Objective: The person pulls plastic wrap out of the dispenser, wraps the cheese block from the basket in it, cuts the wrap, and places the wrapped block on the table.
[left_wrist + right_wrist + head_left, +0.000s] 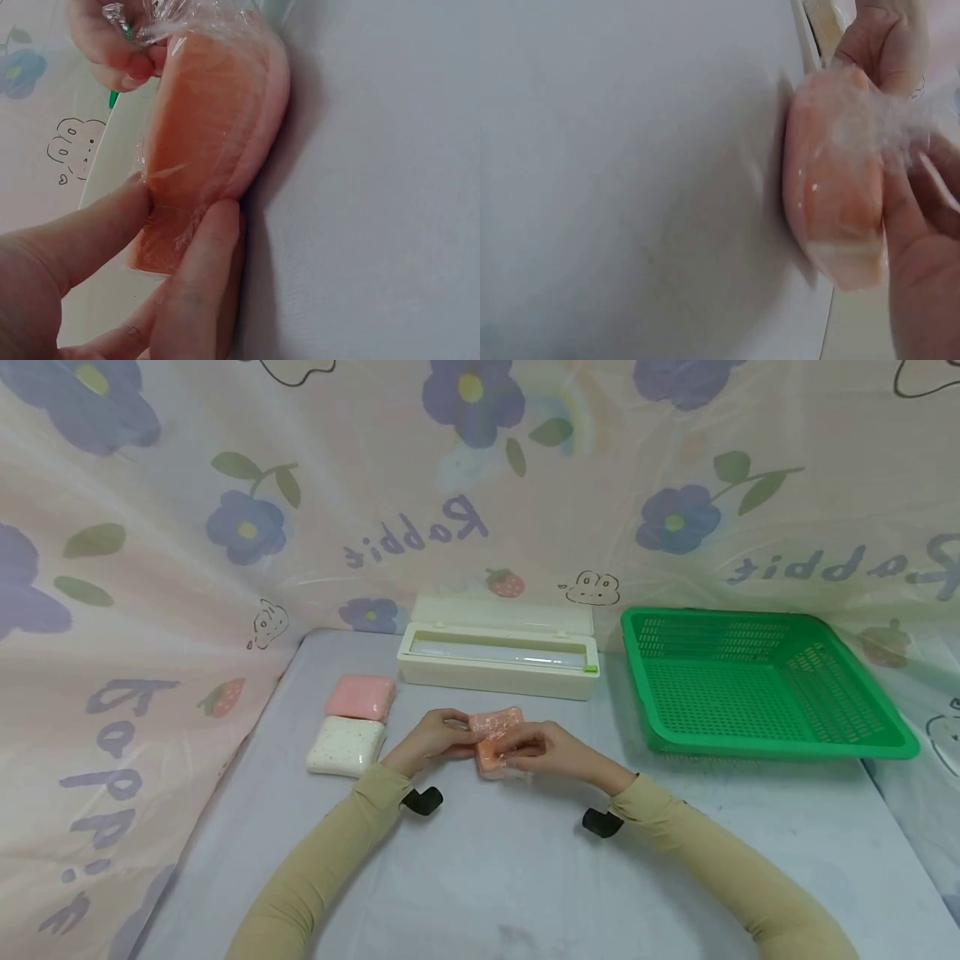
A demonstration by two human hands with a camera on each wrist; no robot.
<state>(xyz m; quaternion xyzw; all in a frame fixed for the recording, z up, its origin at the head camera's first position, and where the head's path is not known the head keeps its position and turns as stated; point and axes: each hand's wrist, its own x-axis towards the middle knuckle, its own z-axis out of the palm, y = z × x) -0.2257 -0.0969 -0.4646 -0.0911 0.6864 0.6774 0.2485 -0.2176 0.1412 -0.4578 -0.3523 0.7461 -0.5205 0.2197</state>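
An orange-and-pink bar of soap (489,765) in clear cling film lies between my two hands, close over the table. My left hand (438,737) holds it at one end; in the left wrist view the thumb and a finger grip opposite sides of the soap (214,112). At the other end, my right hand (551,748) pinches loose, bunched cling film (885,127). In the right wrist view the film sticks out past the soap's upper face. To the left sit a pink wrapped bar (362,697) and a white speckled one (347,747), edge to edge.
A cream cling film dispenser box (498,677) with its lid raised stands behind my hands, a roll visible inside. At the back right is a green plastic basket (787,749). Patterned curtains (540,485) enclose the white-covered table (480,877) at the back and sides.
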